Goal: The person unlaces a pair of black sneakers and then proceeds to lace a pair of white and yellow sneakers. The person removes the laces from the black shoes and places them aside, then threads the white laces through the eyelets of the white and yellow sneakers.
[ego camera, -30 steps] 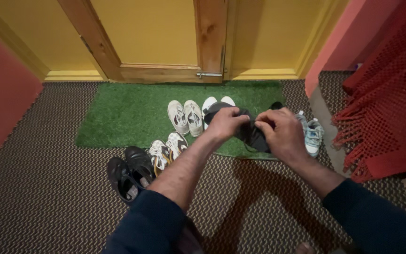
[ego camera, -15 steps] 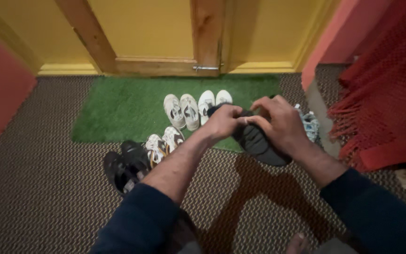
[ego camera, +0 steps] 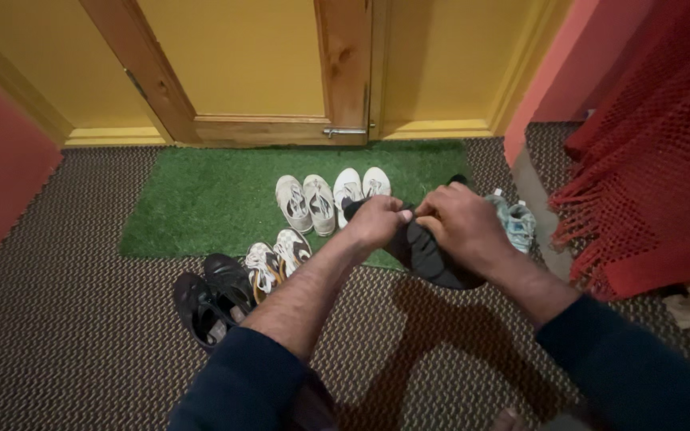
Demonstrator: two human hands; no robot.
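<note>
Lowered a touch, the black shoe (ego camera: pixel 433 254) stays pinched between left hand (ego camera: pixel 374 221) and right hand (ego camera: pixel 461 225), both working its opening.

The hands cover most of the black shoe (ego camera: pixel 433 255), so its top cannot be seen. The right hand (ego camera: pixel 461 227) hides part of the small blue shoes (ego camera: pixel 517 223). The door (ego camera: pixel 241 56) and red cloth (ego camera: pixel 648 144) are cut off by the edges.
</note>
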